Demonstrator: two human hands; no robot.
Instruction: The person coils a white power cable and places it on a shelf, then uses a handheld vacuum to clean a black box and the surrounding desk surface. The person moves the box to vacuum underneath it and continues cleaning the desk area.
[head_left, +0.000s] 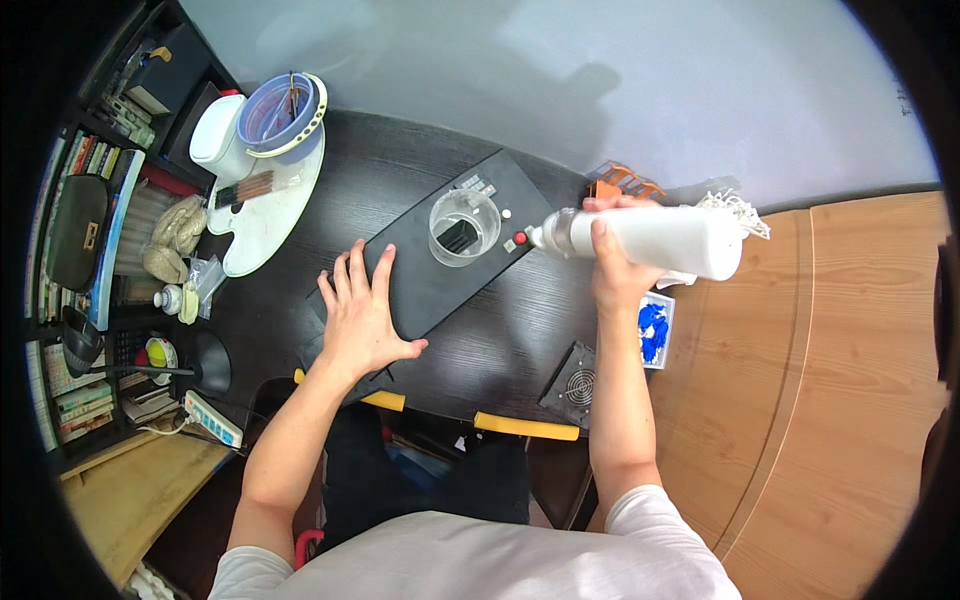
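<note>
My right hand (622, 262) grips a white plastic bottle (671, 238) with a clear neck. The bottle is held sideways above the table, its tip pointing left. Fingers spread, my left hand (365, 319) is over the near left end of a long black board (420, 300); I cannot tell whether it presses on it. A clear plastic cup (465, 196) stands on the board, and a small black block (459, 238) shows inside or through it. Close to the bottle's tip, by the board's right edge, are a red button-like piece (520, 238) and a white one (506, 214).
The dark table (375, 172) holds a purple bucket (274, 112), a white palette (289, 217) with brushes, and a black vented plate (574, 379). Right of my arm sits a tray of blue pieces (654, 330). Bookshelves (82, 180) line the left; yellow padding (525, 425) covers the front edge.
</note>
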